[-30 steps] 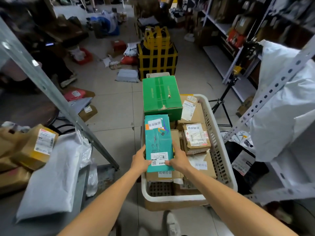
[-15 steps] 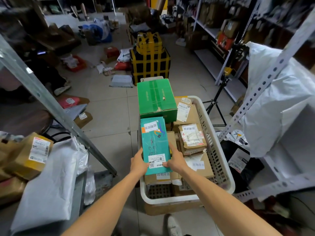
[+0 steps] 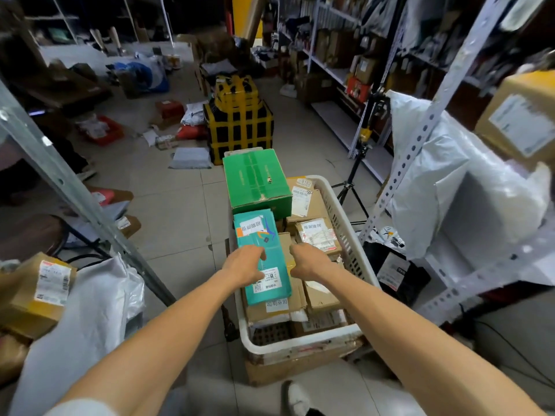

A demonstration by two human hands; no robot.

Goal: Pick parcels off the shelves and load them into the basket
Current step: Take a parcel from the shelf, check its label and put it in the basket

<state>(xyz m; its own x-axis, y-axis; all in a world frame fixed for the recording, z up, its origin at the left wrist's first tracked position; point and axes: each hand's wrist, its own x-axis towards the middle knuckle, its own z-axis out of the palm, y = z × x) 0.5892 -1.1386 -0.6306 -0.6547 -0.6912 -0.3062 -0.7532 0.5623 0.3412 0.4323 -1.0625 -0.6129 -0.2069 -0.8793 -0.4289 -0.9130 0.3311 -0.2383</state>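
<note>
A white plastic basket (image 3: 300, 345) stands on the floor in front of me, filled with several brown cardboard parcels (image 3: 318, 235) and a green box (image 3: 256, 175) at its far end. A flat teal parcel (image 3: 255, 235) with white labels lies on top of the brown parcels, along the basket's left side. My left hand (image 3: 243, 262) rests palm down on the teal parcel's near half. My right hand (image 3: 306, 259) sits just off the parcel's right edge, over a brown parcel, with its fingers pointing away and nothing held in it.
The left shelf carries a labelled brown box (image 3: 45, 286) and a white poly bag (image 3: 81, 325) behind a slanting metal post (image 3: 75, 190). On the right shelf are a big white bag (image 3: 450, 175) and a brown box (image 3: 522, 121). A tripod (image 3: 357, 163) and strapped yellow-black boxes (image 3: 240, 127) stand beyond the basket.
Both hands let go of the teal parcel's near end and moved forward. The left now lies on top of it, the right beside it. The parcel rests on the basket's load.
</note>
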